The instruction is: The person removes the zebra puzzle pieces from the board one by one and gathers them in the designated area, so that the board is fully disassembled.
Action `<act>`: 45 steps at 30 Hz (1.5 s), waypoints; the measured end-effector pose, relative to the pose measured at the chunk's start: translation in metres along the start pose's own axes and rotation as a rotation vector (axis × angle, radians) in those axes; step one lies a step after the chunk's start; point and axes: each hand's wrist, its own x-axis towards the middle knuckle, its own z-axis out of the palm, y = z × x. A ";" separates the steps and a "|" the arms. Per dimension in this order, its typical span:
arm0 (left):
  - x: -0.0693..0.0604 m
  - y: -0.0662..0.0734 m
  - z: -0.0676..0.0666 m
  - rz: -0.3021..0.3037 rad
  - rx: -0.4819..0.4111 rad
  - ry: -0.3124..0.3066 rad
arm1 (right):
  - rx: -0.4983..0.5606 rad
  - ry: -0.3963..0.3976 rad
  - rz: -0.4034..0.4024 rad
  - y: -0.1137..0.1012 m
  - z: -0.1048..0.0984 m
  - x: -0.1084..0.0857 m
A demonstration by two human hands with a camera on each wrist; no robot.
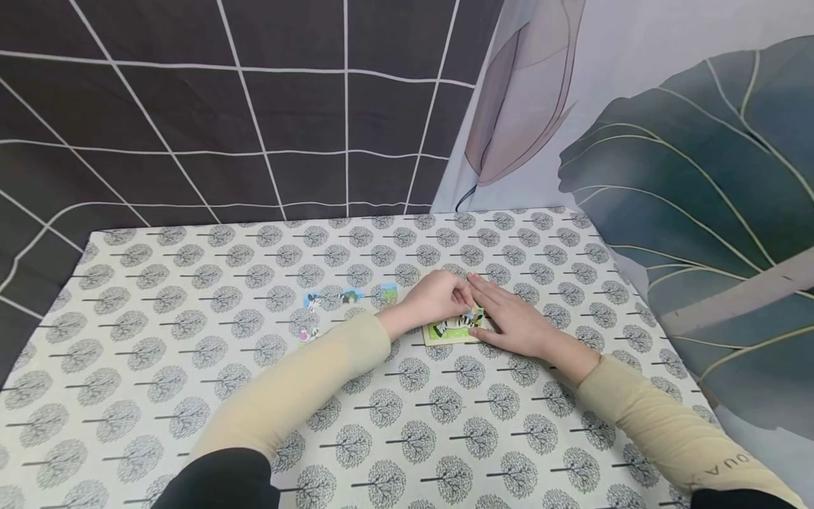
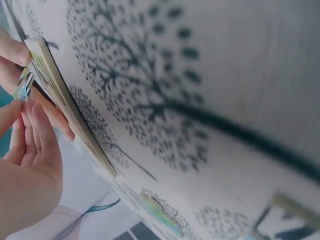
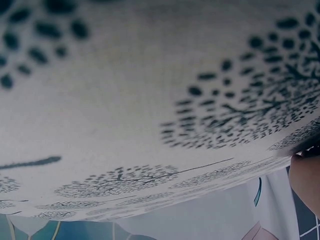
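Note:
A small wooden jigsaw board (image 1: 437,335) with a green and zebra-striped picture lies flat on the table. Above it my left hand (image 1: 435,297) pinches a small jigsaw piece (image 2: 24,86), striped and blue, between thumb and fingertips. My right hand (image 1: 516,322) rests along the board's right side, its fingers stretched out and its thumb touching the near right part. The left wrist view shows the board (image 2: 70,107) edge-on beside both hands. Only a bit of the right hand (image 3: 306,182) enters the right wrist view, at the right edge.
Left of the board lie several loose jigsaw pieces, among them a blue-green one (image 1: 388,293), a tree one (image 1: 350,295), a blue zebra one (image 1: 311,300) and a pink one (image 1: 308,334). A tree-print cloth (image 1: 191,353) covers the table. Behind hangs a dark grid curtain (image 1: 286,106).

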 end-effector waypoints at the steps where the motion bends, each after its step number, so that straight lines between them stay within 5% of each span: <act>1: -0.001 0.000 0.000 -0.003 -0.016 0.003 | -0.001 -0.003 0.002 0.000 0.000 0.000; 11: -0.026 -0.013 -0.025 -0.059 -0.127 0.019 | -0.012 -0.009 0.008 0.000 0.001 0.001; 17: -0.051 -0.027 -0.043 -0.100 -0.120 0.012 | -0.011 -0.017 0.008 0.001 0.001 0.001; 26: -0.081 -0.048 -0.053 -0.135 -0.083 -0.013 | 0.006 -0.027 0.003 0.001 0.001 0.002; 45: -0.093 -0.064 -0.054 -0.173 0.008 -0.024 | 0.016 -0.038 0.014 0.002 0.000 0.001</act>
